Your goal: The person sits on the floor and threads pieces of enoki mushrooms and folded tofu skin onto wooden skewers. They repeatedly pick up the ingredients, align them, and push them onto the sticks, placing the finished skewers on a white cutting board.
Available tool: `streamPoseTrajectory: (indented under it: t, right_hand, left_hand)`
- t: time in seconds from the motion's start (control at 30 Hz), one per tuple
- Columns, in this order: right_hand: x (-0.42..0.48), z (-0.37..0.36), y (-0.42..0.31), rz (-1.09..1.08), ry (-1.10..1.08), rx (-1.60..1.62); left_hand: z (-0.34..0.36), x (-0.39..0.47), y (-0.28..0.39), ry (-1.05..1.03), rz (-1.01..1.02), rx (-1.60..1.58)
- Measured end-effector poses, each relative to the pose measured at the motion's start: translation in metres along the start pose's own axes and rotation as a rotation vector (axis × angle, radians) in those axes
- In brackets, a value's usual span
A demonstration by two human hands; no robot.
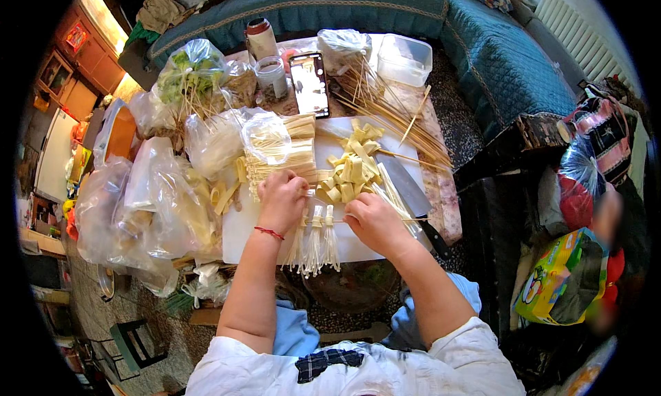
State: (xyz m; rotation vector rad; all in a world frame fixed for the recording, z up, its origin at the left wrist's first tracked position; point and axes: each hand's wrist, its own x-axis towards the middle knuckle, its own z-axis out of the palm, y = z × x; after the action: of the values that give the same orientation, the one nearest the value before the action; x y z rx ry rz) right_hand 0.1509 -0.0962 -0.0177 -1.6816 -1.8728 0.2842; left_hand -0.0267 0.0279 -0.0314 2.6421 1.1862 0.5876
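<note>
A bamboo skewer (338, 221) carries several bundles of enoki mushrooms (315, 241), each wrapped at the stems with a pale yellow tofu-skin strip, their caps pointing toward me. My right hand (379, 224) has its fingertips curled on the skewer, right of the bundles. My left hand (281, 199), a red cord at its wrist, is over the leftmost bundle with fingers drawn together; what they pinch is largely hidden. Just beyond my hands, knotted tofu-skin strips (356, 171) are heaped on the white cutting board (248, 236). A block of enoki (294, 148) lies beside them, partly under clear plastic.
A cleaver (403, 184) lies at the board's right, its black handle (438, 240) past the board. Loose skewers (413, 125) lie behind it. A lit phone (310, 86), a jar (271, 77) and a plastic tub (405, 60) stand at the back. Plastic bags (155, 205) crowd the left.
</note>
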Motion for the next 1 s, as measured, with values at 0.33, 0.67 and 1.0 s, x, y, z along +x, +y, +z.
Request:
streamPoseTrajectory:
  t: [0.33,0.67,1.0]
  right_hand:
    - [0.013,0.008,-0.021,0.095,0.173,0.351]
    - [0.033,0.052,-0.023,0.011,0.204,0.412]
    - [0.029,0.061,-0.032,-0.122,0.123,-0.001]
  left_hand:
    - [-0.033,-0.002,-0.001,0.029,0.066,-0.464]
    - [-0.04,-0.011,-0.002,-0.065,0.073,-0.434]
    - [-0.068,-0.017,-0.016,0.312,-0.235,-1.341]
